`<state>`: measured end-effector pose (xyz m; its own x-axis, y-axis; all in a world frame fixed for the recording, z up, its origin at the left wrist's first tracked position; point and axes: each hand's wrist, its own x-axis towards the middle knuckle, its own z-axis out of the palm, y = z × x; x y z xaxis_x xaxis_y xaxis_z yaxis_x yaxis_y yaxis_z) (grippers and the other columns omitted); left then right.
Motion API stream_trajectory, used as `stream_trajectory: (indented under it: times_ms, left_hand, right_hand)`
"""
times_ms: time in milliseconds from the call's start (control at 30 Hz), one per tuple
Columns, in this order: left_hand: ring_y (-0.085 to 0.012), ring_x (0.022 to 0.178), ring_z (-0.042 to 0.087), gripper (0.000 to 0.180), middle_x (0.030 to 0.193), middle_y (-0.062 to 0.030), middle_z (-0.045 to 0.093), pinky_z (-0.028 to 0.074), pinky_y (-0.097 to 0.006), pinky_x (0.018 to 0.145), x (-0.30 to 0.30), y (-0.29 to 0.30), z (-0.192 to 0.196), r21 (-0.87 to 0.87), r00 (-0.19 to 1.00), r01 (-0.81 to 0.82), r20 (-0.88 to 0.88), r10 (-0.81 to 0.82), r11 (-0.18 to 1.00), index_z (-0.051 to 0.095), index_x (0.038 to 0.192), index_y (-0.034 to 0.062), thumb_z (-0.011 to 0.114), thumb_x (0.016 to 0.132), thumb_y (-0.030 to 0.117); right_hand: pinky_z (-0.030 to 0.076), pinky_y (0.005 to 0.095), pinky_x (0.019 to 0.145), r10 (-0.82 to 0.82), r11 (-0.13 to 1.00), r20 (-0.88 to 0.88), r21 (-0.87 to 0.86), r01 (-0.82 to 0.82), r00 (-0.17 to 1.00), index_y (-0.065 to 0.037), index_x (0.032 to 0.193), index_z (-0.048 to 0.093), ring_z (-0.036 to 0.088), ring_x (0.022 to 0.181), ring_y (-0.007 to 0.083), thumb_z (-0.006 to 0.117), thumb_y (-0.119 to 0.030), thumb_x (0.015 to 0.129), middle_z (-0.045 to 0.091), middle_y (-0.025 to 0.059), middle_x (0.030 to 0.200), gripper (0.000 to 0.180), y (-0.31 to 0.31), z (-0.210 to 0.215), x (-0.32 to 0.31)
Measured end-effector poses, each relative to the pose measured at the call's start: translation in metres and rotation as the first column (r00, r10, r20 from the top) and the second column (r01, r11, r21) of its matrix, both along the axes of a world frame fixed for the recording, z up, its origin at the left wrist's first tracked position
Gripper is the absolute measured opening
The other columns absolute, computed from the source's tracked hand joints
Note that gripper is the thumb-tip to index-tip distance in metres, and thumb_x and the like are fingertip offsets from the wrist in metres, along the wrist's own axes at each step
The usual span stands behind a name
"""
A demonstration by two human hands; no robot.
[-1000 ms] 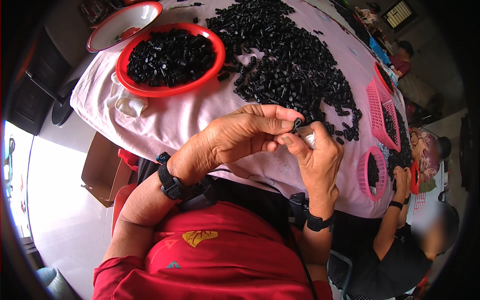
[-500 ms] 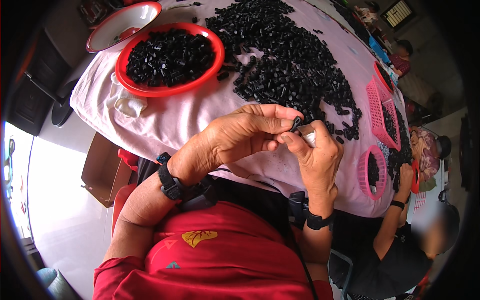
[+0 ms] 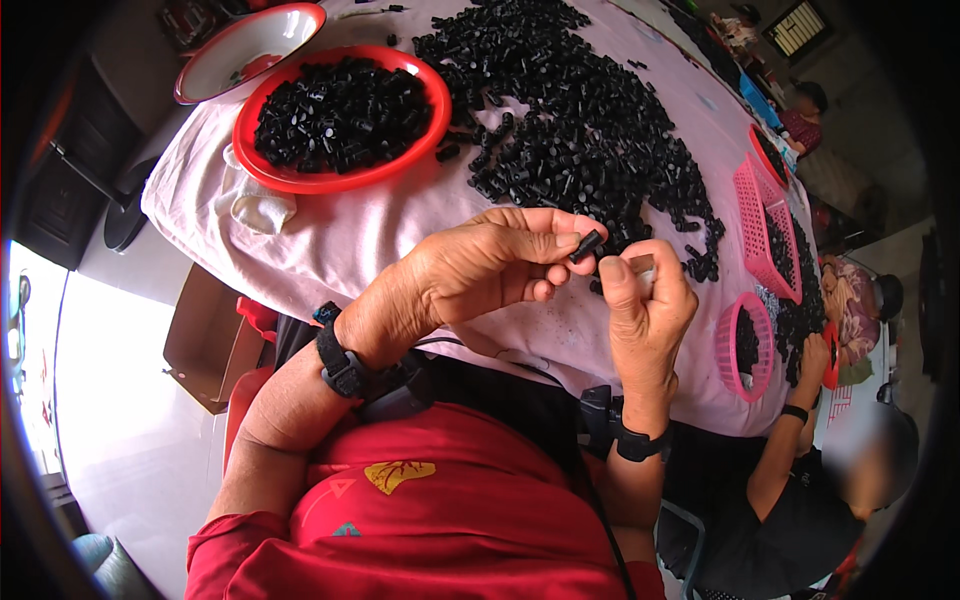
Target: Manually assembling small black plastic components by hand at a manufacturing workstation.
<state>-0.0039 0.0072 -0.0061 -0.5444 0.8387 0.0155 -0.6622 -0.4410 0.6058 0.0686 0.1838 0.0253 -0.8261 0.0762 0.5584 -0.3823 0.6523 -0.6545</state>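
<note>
Between the thumb and fingertips of my left hand [image 3: 490, 262] is a small black cylindrical part [image 3: 587, 246], held at a slant above the cloth. My right hand [image 3: 652, 315] is closed just to the right of it, a small gap away. Its curled fingers grip a small flat blade [image 3: 643, 264] with a white wrapping, mostly hidden by the thumb and forefinger. Beyond both hands spreads a large heap of similar black parts [image 3: 590, 150]. At the far left, more of them fill a red-rimmed basin [image 3: 440, 122].
A pink cloth [image 3: 330, 245] covers the table. Behind the full basin stands a white, red-edged bowl [image 3: 215, 65]. On the right are a pink rectangular basket [image 3: 757, 235] and a round pink basket [image 3: 765, 345]. A co-worker in black [image 3: 770, 530] sits close on my right.
My right hand has drawn back slightly to the right, bringing the blade away from the black part. In my left fingertips the part has turned, now showing its side.
</note>
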Motion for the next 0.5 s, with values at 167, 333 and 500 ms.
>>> stream_trajectory:
  times_ms: [167,333,500]
  left_hand:
    - [-0.0087,0.080,0.059,0.026,0.096,-0.0043,0.063,0.048,-0.022,0.067,0.0014,-0.0018,0.0069,-0.004,0.999,0.029,-0.031,-0.029,1.000,0.057,0.116,0.0016,0.059,0.094,0.015]
    - [-0.0062,0.076,0.060,0.024,0.096,-0.0049,0.067,0.050,-0.019,0.065,0.0008,-0.0006,0.0042,-0.022,0.999,0.024,-0.034,-0.024,0.999,0.058,0.114,0.0014,0.059,0.095,0.015]
    - [-0.0053,0.076,0.060,0.019,0.091,-0.0017,0.067,0.049,-0.018,0.064,0.0015,-0.0013,0.0082,-0.081,0.995,0.005,-0.096,-0.013,0.997,0.063,0.102,0.0038,0.064,0.092,0.020]
  right_hand:
    - [0.035,0.0187,0.048,0.124,0.975,0.016,-0.187,-0.119,0.992,-0.002,0.099,0.063,0.043,0.055,-0.0003,0.066,-0.012,0.090,0.051,-0.0064,0.061,0.014,0.0017,0.0043,0.0008]
    - [0.045,0.0195,0.061,0.277,0.933,0.108,-0.268,-0.240,0.955,-0.001,0.108,0.060,0.058,0.063,0.0031,0.059,-0.010,0.093,0.071,0.0037,0.078,0.018,-0.0011,0.0007,-0.0007]
    - [0.045,0.0196,0.059,0.277,0.938,0.075,-0.238,-0.252,0.958,-0.001,0.104,0.061,0.059,0.064,0.0036,0.060,-0.010,0.092,0.070,0.0033,0.077,0.015,0.0008,-0.0006,-0.0020]
